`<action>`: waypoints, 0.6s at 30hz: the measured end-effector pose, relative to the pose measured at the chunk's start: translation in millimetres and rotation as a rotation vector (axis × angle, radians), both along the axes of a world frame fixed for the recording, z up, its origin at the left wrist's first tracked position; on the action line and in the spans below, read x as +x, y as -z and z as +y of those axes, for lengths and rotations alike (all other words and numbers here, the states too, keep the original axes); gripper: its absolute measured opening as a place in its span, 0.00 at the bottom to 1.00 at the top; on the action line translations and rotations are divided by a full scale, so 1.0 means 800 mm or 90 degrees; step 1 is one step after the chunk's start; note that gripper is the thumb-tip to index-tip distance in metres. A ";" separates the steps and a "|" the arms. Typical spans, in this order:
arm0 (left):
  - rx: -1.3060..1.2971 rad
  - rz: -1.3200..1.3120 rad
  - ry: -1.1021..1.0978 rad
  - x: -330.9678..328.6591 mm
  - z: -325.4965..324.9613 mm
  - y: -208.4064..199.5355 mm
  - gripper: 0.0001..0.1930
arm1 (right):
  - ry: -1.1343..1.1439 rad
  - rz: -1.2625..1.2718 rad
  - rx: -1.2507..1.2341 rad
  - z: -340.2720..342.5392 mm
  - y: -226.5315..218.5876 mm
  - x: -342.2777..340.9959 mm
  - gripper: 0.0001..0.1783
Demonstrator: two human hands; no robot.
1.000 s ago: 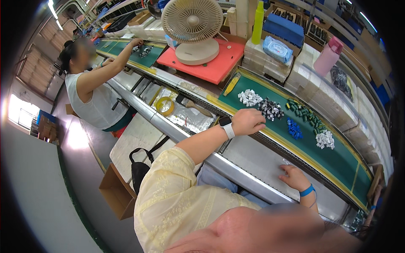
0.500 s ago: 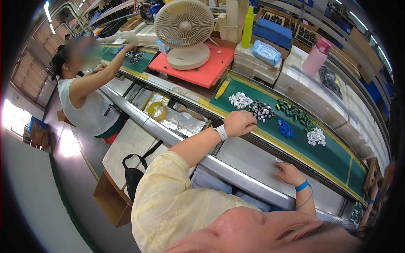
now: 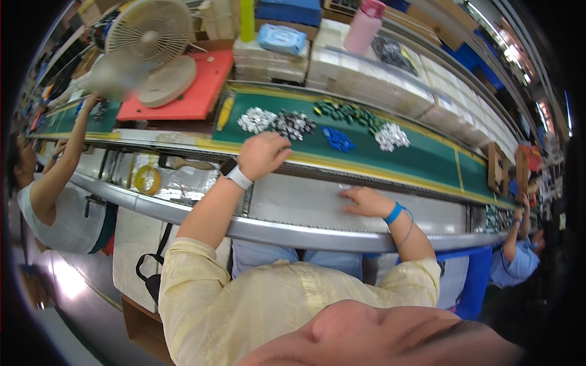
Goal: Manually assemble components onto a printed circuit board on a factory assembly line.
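My left hand (image 3: pixel 264 154), with a white-banded watch on the wrist, rests at the near edge of the green mat (image 3: pixel 421 161). Its fingers curl downward, and whatever they may hold is hidden. Just beyond it lie a pile of black and silver parts (image 3: pixel 294 125) and a pile of white parts (image 3: pixel 256 120). Lower and to the right, my right hand (image 3: pixel 368 201) hovers over the grey metal channel (image 3: pixel 299 198), fingers partly stretched and apart. A blue wrist strap (image 3: pixel 395 213) circles that wrist. Something small and clear, too blurred to name, shows by its fingertips.
Further along the mat lie blue parts (image 3: pixel 337 139), green parts (image 3: pixel 348 113) and another white pile (image 3: pixel 391 136). A fan (image 3: pixel 149 33) stands on a red board (image 3: pixel 201 91). Yellow tape (image 3: pixel 146 179) and a brush (image 3: pixel 190 163) lie left. Co-workers sit at both ends.
The whole view has swung to the right, so the bench now runs more level and a co-worker at right shows. Both hands stay near the same spots on the bench.
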State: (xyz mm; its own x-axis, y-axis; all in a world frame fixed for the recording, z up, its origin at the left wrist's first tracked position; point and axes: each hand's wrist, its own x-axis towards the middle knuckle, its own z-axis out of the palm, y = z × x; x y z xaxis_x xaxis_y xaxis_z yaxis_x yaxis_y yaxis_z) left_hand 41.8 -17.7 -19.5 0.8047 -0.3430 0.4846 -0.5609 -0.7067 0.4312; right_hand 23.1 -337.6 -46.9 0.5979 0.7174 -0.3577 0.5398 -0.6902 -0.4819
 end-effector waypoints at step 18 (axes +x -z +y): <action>-0.185 -0.086 0.582 -0.099 -0.039 -0.240 0.12 | 0.238 -0.266 -0.243 -0.080 0.051 -0.048 0.39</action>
